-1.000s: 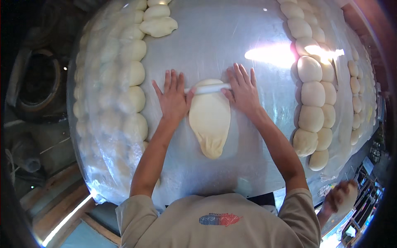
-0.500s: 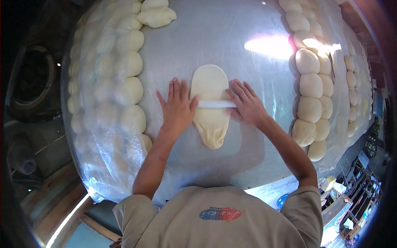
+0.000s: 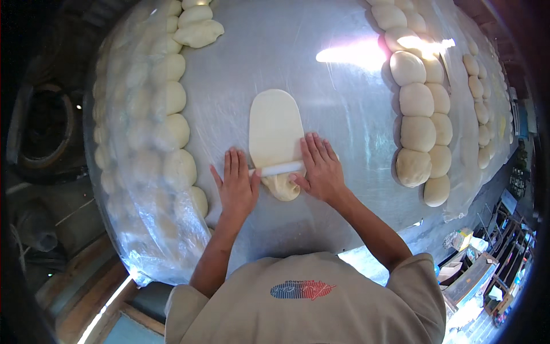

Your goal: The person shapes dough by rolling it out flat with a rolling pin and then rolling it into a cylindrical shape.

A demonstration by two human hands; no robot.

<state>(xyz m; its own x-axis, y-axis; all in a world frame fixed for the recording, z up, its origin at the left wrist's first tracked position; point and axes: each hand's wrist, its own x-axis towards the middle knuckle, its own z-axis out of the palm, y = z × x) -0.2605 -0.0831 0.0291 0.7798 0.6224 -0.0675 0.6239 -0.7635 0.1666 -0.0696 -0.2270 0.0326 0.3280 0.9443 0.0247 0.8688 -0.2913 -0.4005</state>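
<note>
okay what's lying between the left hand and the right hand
A white rolling pin, lying across the flattened dough, spans the stretch between the left hand and right hand, as the head view shows.

Pale dough (image 3: 276, 126), flat w/ bunched nr end, wht pin (image 3: 281, 168) across

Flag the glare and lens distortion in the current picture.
Head view: a white glare patch washes out part of the grey tabletop; head view: the plastic sheet at left catches bluish highlights; head view: the table's edges bow, and the corners fall into darkness; head view: the flattened dough escapes the glare.
</note>
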